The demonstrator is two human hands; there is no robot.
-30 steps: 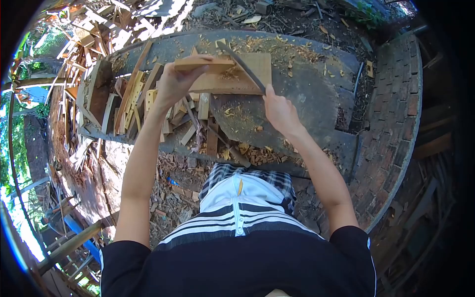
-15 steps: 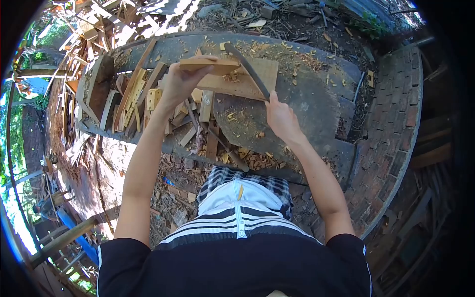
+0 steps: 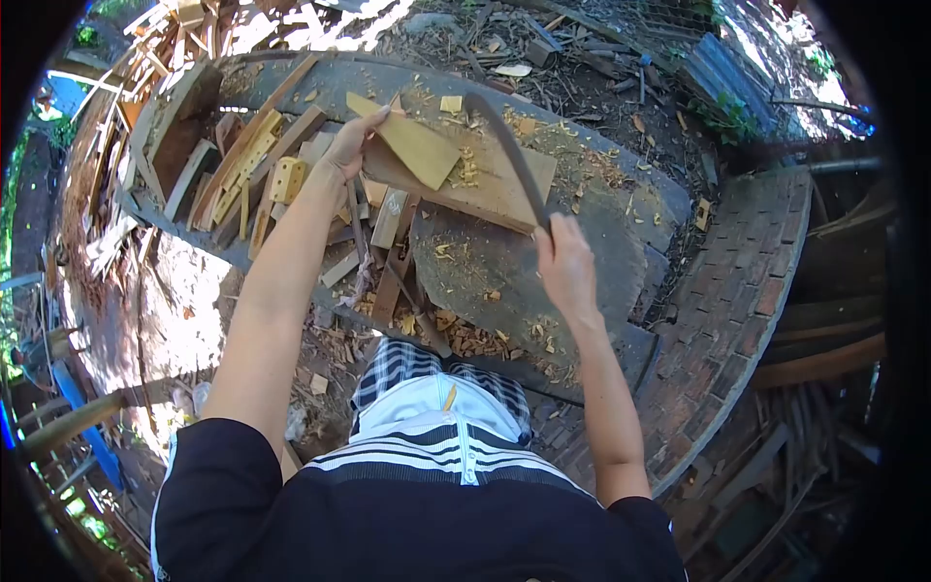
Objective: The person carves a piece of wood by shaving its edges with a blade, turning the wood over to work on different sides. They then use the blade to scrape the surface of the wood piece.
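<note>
Two hands share the work, and what has just changed is how the wood faces you. Your left hand (image 3: 351, 147) is closed around the left edge of the wood piece (image 3: 417, 145); half a second ago you had it nearly edge-on, and now its broad pale face tips up towards you over the left part of the thick board (image 3: 509, 184). Just right of it, curled wood chips (image 3: 470, 172) lie on the board. Next comes the long dark blade (image 3: 514, 150), which overlapped the piece's right end in view and now slants well clear of it, so no cut seems to be under way at this instant; whether the blade touches the board, you can't tell from here. Your right hand (image 3: 564, 262) is wrapped tight around its near end.

As for the surface, drilled yellow blocks (image 3: 288, 180) and mixed offcuts crowd the left of your dark worktop (image 3: 596, 233), with shavings strewn to the right. Around you, sunlit scrap wood (image 3: 184, 68) heaps up at far left, a corrugated sheet (image 3: 732, 82) leans beyond the worktop's far right corner, and a low brick ledge (image 3: 727, 281) curves along your right.
</note>
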